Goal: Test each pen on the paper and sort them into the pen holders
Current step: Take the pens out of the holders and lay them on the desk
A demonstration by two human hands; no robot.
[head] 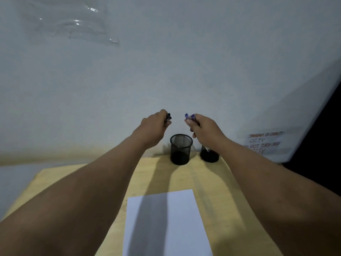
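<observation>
Pens sit in both fists, raised above the far end of the worktop in front of the wall. The left hand (154,126) is clenched around a small bunch of black-capped pens (168,117), whose dark ends poke out past the thumb toward the right. The right hand (203,128) is clenched around a bunch of blue-capped pens (190,117), whose blue ends point left toward the other fist; the two bunches are near each other but apart. How many pens each fist holds cannot be told.

Below and between the hands stands a black wire-mesh cylindrical pen holder (181,149), upright at the far edge of the light wooden worktop (230,191), against the wall. Just to its right stands a second black pen holder (209,155), mostly hidden behind the right wrist, with a pale pen (207,149) showing inside it.

Nearer, a white sheet of paper (177,224) lies flat on the worktop, crossed by the shadow of an arm.

Behind everything rises a pale grey-white wall (166,61). A white handwritten notice (263,143) with red and dark lettering is fixed to it at the far right, and a patch of clear plastic film (77,24) clings to it at the upper left.
</observation>
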